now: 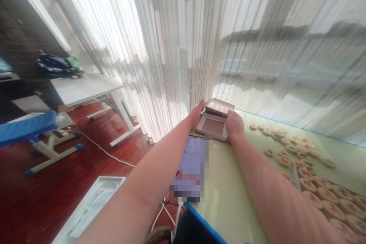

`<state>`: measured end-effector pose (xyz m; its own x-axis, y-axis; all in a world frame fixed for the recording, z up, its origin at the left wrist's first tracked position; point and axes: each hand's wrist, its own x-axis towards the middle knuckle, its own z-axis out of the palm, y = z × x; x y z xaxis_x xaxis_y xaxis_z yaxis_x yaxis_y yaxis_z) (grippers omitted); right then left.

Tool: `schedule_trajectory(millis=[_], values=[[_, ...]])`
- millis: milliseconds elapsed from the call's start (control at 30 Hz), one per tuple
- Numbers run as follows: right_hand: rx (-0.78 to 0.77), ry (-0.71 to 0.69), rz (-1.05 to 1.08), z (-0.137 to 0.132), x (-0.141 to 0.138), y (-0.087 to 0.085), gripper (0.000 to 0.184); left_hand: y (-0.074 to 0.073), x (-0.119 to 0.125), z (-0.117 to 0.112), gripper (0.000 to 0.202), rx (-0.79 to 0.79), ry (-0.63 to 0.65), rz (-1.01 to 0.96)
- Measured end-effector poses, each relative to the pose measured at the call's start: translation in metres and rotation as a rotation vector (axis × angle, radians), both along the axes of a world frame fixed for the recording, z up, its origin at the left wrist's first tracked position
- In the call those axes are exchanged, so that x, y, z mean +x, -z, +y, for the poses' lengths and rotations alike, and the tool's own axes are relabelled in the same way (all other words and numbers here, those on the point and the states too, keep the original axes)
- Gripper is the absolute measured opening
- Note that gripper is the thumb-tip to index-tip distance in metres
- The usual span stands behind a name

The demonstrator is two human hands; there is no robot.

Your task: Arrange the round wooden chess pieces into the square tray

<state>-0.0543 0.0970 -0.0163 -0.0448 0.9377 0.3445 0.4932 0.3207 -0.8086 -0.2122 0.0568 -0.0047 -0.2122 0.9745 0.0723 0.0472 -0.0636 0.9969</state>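
Note:
At the far corner of the pale green table [223, 175] is a shallow cardboard box [212, 126] with a brown inside, and its lid part [220, 105] stands behind it. My right hand [235, 126] is closed around the box's right side. At the left side, my left hand [197, 115] grips its edge, fingers partly hidden and blurred. Close to my left forearm lies a phone or tablet [192, 160] with a lit screen, partly pixelated. Right of my right arm, loose round wooden xiangqi pieces [283, 161] are scattered, and more sit in rows in a tray [296, 177].
Sheer curtains [171, 53] hang directly behind the table. On the left are a white desk [85, 88] with a dark bag [58, 66], a blue bench [28, 127] and a cable [108, 156] on the red wood floor. A white box [94, 206] is at lower left.

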Motion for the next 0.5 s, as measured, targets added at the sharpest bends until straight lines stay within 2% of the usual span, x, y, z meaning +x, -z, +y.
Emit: schedule_trajectory(millis=[67,133,300,500], values=[[-0.098,-0.002,0.016,-0.006,0.002,-0.006,0.051,-0.001,0.003,-0.001,0.065,0.002,0.028,-0.007],[-0.13,-0.006,0.044,-0.011,0.003,-0.01,0.048,-0.002,0.004,-0.001,0.063,0.003,0.024,-0.033],[-0.069,0.006,0.099,-0.016,0.003,-0.011,0.039,-0.004,0.002,0.001,0.051,0.046,-0.039,-0.103],[-0.064,0.051,0.167,-0.014,0.006,-0.011,0.032,-0.011,-0.008,0.001,0.036,0.189,-0.089,-0.229]])
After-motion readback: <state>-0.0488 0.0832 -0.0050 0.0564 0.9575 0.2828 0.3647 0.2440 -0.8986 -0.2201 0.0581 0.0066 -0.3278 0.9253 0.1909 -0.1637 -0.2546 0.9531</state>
